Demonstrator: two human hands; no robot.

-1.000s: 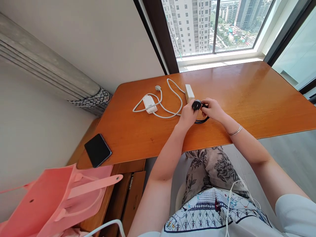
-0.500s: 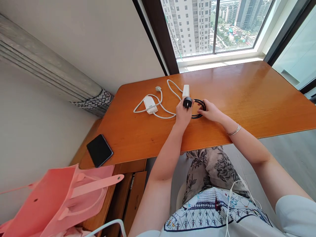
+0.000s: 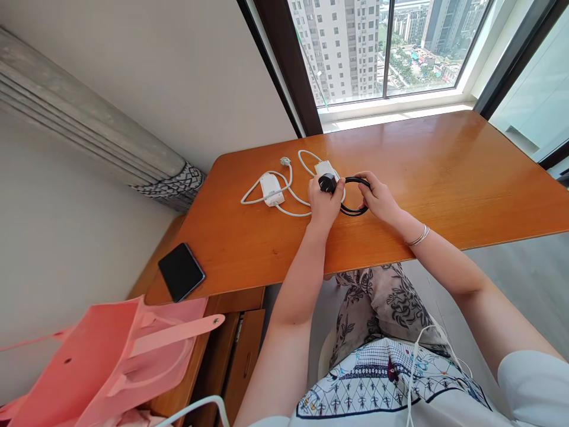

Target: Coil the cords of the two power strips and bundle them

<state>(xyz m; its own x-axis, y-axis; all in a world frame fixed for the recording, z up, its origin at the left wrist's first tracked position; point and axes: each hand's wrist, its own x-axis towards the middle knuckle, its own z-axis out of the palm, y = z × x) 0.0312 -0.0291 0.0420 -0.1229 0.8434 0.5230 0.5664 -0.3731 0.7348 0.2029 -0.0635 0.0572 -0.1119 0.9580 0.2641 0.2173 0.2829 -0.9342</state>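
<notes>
My left hand is closed round a black plug above the orange wooden table. My right hand grips the coiled black cable that runs from that plug, its fingers curled over the loop. A white power adapter lies just behind the plug, partly hidden by it. Its white cord loops left to a second white block and a small white plug.
A black phone lies on a lower wooden cabinet at the left. A pink bag fills the lower left corner. A window runs along the table's far edge, and a rolled grey mat leans against the wall.
My left hand has carried the black plug to the left, over the white adapter. My right hand followed, and the black cable now shows as an open loop between the hands.
</notes>
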